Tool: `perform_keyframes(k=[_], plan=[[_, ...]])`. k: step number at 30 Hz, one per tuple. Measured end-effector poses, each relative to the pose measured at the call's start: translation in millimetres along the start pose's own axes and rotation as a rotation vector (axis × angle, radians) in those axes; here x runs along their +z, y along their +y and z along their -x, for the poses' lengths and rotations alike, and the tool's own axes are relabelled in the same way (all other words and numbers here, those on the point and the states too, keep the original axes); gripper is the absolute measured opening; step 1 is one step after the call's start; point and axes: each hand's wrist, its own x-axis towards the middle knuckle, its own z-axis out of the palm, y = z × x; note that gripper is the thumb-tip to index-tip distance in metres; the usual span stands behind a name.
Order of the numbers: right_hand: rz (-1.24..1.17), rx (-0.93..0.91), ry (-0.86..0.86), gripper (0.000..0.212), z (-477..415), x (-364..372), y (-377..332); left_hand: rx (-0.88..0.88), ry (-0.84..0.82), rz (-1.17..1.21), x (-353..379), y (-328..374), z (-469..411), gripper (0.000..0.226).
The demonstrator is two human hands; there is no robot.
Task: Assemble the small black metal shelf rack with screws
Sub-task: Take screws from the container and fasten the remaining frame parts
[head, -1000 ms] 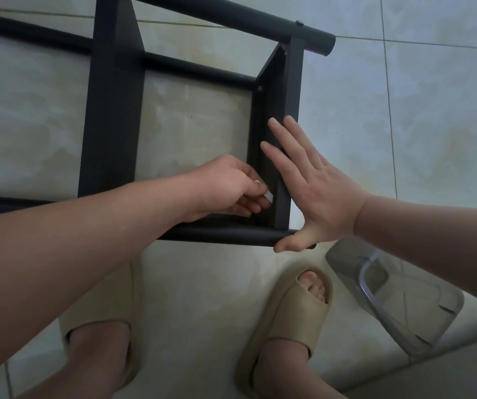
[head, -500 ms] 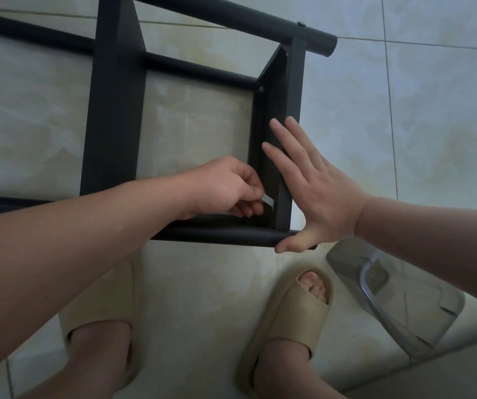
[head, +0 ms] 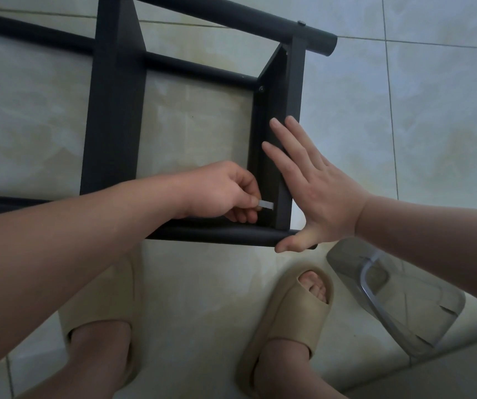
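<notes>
The black metal shelf rack (head: 113, 110) stands on the tiled floor, seen from above, with round tubes and flat cross plates. My left hand (head: 223, 191) reaches inside the frame and pinches a small silver tool (head: 266, 204) whose tip points at the inner face of the right end plate (head: 286, 133), low near the front tube (head: 220, 236). My right hand (head: 315, 191) lies flat with straight fingers against the outside of that end plate, thumb hooked under the front tube's end. A screw head (head: 260, 88) shows higher up on the same plate.
My two feet in beige slippers (head: 286, 321) stand on the pale tiles just in front of the rack. A clear plastic container (head: 395, 298) lies on the floor at the right, beside my right foot.
My left hand has turned a little and drawn back, so more of the silver tool shows between its fingers and the end plate. My right hand stays pressed on the plate.
</notes>
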Motion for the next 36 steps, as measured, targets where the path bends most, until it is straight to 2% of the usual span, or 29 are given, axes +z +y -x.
perform_keyframes(k=[8, 18, 21, 23, 27, 28, 30, 32, 34, 36], plan=[[-0.001, 0.008, -0.014, 0.137, -0.2, 0.0, -0.6, 0.008, -0.055, -0.092, 3.1, -5.5, -2.2, 0.019], [-0.001, 0.007, -0.014, 0.135, 0.3, 0.7, -0.3, 0.033, -0.122, -0.335, 1.8, -5.9, -5.6, 0.019], [-0.004, 0.01, -0.031, 0.136, 0.3, -0.2, -1.2, 0.022, -0.105, -0.326, 1.5, -6.3, -5.7, 0.017], [-0.003, 0.025, -0.067, 0.136, 0.8, -3.3, -3.0, -0.003, -0.076, -0.428, -3.9, -8.3, -2.2, 0.019], [0.021, 0.12, -0.231, 0.136, 1.7, -21.7, -9.9, -0.129, 0.107, -0.819, -25.5, -10.5, 17.8, 0.018], [-0.03, 0.172, -0.254, 0.133, 1.3, -27.9, -15.1, -0.146, 0.177, -0.866, -30.0, -8.0, 24.5, 0.015], [-0.28, 0.349, -0.226, 0.121, -3.8, -41.5, -31.2, -0.138, 0.305, -0.865, -36.8, 3.0, 37.6, 0.013], [-0.47, 0.505, -0.103, 0.097, -12.3, -55.5, -44.3, -0.06, 0.414, -0.829, -42.6, 22.6, 47.2, 0.013], [-0.424, 0.539, -0.035, 0.079, -22.3, -71.3, -46.1, 0.051, 0.536, -0.838, -51.1, 47.4, 51.2, 0.016], [-0.339, 0.55, -0.028, 0.073, -34.0, -88.9, -35.5, 0.152, 0.65, -0.872, -62.0, 74.2, 48.7, 0.017]])
